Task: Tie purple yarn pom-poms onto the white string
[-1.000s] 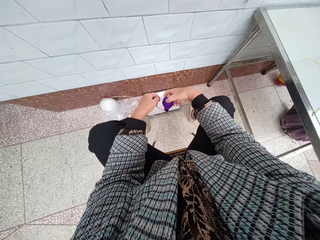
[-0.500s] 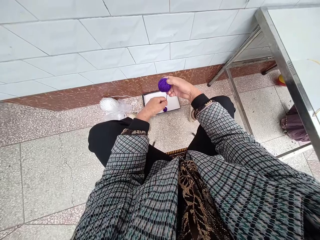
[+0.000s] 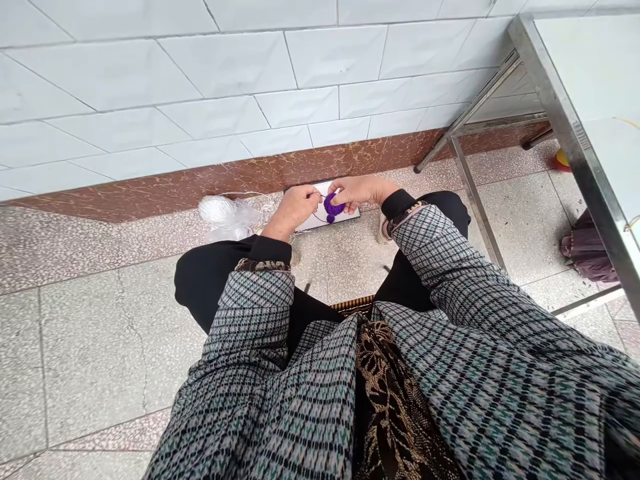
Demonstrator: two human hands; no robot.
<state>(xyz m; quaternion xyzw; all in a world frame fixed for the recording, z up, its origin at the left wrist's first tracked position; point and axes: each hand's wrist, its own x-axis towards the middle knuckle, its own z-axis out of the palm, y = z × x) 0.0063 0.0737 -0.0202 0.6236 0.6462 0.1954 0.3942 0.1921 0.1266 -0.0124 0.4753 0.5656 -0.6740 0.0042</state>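
A ball of purple yarn [image 3: 332, 205] is gripped in the fingers of my right hand [image 3: 354, 192], thumb across its top. To its left, my left hand [image 3: 300, 205] is closed in a pinch on a strand of the same yarn, which runs across to the ball. A thin loop of strand sags below my left fingers toward a small purple clump [image 3: 331, 219] just under the ball. Both hands are over a white, dark-edged tray or board [image 3: 315, 222] on the floor.
White yarn in a clear plastic bag [image 3: 220, 212] lies left of my left hand by the brown skirting. A metal-framed table [image 3: 565, 113] stands at the right, with a purple cloth-like thing [image 3: 589, 250] beneath it. The tiled wall [image 3: 300, 107] is directly ahead.
My right hand has lowered the purple ball toward the tray. My left hand has shifted left and up, and the strand now runs sideways between the hands rather than downward.
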